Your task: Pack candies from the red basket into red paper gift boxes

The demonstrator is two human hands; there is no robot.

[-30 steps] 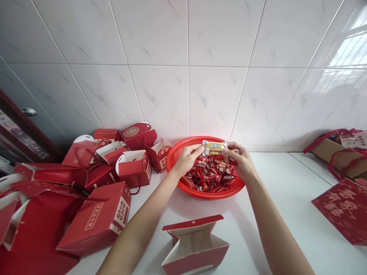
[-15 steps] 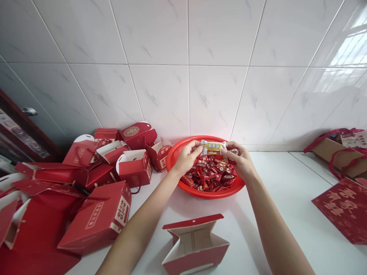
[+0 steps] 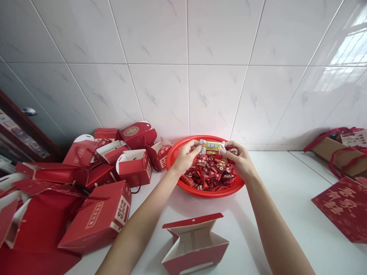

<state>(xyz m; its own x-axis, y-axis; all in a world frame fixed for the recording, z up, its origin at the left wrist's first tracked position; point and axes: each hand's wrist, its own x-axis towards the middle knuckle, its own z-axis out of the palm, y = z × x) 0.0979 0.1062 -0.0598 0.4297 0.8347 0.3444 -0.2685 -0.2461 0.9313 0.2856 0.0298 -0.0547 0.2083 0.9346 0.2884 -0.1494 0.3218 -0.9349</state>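
Note:
A yellow-and-white wrapped candy [image 3: 212, 147] is stretched level between my two hands, above a red plastic basket [image 3: 210, 194]. My left hand [image 3: 187, 156] pinches its left end between thumb and fingers. At the other end, my right hand [image 3: 240, 158] pinches the wrapper; a red candy packet [image 3: 233, 150] shows among that hand's fingers. Many red-wrapped candies [image 3: 210, 172] fill the basket below. Nearer to me, between my forearms, a red gift box [image 3: 197, 256] stands with its top open and its pale inside showing.
Several red gift boxes [image 3: 97, 214] are piled on the left of the white counter [image 3: 272, 198]. On the right lie a brown carton with red ribbon [image 3: 329, 152] and a red box with gold lettering [image 3: 344, 208]. A tiled wall [image 3: 216, 99] rises behind.
Both hands hold the yellow-and-white candy in nearly the same place as before, shifted very slightly left. Nothing has been let go or taken up.

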